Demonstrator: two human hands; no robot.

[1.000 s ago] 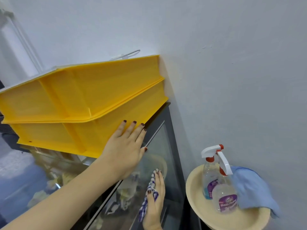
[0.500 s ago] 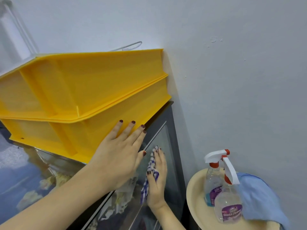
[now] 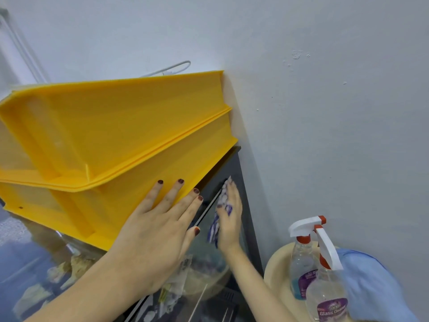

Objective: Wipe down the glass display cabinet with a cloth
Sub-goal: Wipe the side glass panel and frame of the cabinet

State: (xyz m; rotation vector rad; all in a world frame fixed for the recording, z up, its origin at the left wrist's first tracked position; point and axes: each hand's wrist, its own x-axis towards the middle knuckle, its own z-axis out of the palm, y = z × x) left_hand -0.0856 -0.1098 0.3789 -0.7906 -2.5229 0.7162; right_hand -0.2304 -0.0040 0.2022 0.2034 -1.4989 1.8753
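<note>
Wiping of the side glass is judged under way. Nearest, the left grip [image 3: 160, 226] is laid flat, fingers straight, on the yellow crates [image 3: 116, 126]. At its 2 o'clock, the cloth [image 3: 214, 226] is pressed to the glass display cabinet [image 3: 233, 162] under the right grip [image 3: 229, 217], whose fingers are straight, and shows at that grip's 9 o'clock edge. A downward stroke is called for next.
</note>
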